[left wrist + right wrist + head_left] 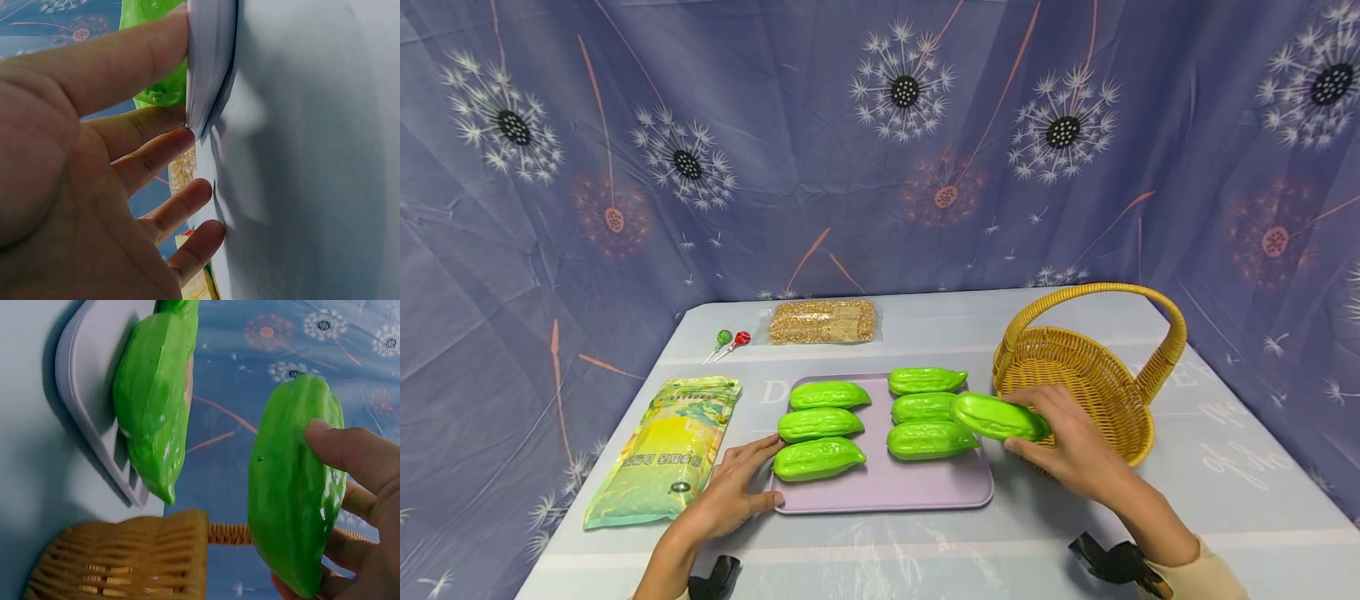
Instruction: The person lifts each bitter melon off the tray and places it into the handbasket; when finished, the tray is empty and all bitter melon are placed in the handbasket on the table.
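Note:
My right hand (1078, 442) grips a bright green, ridged bitter melon (1000, 417) between thumb and fingers, held up over the tray's right edge beside the wicker basket (1075, 379). In the right wrist view, the thumb presses one side of the held melon (294, 487). On the lilac tray (917, 492) lie two columns of similar bitter melons, three on the left (820, 458) and three on the right (931, 440). My left hand (737, 487) rests against the tray's left edge. Its fingers are fairly straight, thumb and fingertips touching the rim (209, 62).
A yellow-green printed bag (662, 454) lies left of the left hand. At the back are a clear pack of corn kernels (822, 322) and two lollipops, one green (723, 337), one red (742, 338). The basket's tall handle (1097, 288) arches above it. A dandelion-patterned curtain hangs behind.

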A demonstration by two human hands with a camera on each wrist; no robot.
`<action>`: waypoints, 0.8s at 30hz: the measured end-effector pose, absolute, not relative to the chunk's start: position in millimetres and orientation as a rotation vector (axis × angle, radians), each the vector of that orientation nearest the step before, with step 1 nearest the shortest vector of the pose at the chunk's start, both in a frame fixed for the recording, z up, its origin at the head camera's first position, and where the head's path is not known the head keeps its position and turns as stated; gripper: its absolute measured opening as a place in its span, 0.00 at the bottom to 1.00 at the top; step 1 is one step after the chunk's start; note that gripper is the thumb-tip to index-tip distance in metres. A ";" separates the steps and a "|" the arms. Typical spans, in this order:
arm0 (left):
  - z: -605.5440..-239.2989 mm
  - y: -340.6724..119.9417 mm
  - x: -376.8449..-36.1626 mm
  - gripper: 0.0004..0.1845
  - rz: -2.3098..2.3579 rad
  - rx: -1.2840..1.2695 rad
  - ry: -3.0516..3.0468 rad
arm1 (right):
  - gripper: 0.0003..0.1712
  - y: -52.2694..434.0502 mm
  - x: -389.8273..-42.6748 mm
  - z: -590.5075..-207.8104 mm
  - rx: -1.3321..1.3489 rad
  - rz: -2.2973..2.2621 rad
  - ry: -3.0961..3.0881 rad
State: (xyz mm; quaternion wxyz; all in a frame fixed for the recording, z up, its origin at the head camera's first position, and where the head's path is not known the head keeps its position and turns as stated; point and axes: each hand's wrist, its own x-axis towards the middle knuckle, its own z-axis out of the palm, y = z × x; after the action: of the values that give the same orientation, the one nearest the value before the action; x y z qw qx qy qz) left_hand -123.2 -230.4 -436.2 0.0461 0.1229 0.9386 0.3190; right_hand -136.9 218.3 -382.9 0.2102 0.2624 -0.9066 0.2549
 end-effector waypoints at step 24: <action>-437.5 -231.7 -123.7 0.38 0.963 0.368 2.874 | 0.34 258.3 -152.3 -381.0 0.592 0.659 -2.642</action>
State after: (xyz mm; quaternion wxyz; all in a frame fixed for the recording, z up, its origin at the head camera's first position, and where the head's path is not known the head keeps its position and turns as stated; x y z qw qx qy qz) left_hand -123.7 -231.7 -437.5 0.0440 0.1203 0.9404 0.3151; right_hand -152.3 258.3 -381.0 0.1768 0.2091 -0.9332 0.2327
